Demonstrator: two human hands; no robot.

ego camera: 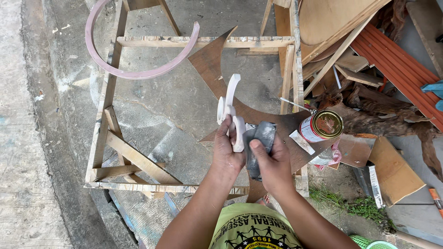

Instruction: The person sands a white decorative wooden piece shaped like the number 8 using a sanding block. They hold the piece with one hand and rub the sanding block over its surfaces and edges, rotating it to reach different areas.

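Note:
My left hand (227, 152) grips a white curved wooden cut-out piece (230, 108), held upright over the brown crescent-shaped board (210, 64). My right hand (272, 163) presses a folded grey sheet of abrasive paper (262, 134) against the lower end of the white piece. An open tin can (323, 127) with brownish content stands on the board just right of my hands, a thin stick (295, 104) leaning at it.
A rough wooden frame (108, 92) stands on the concrete floor, with a pinkish curved ring piece (138, 73) resting on its top rail. Plywood sheets, orange corrugated roofing (401, 69), logs and scrap boards are piled at the right.

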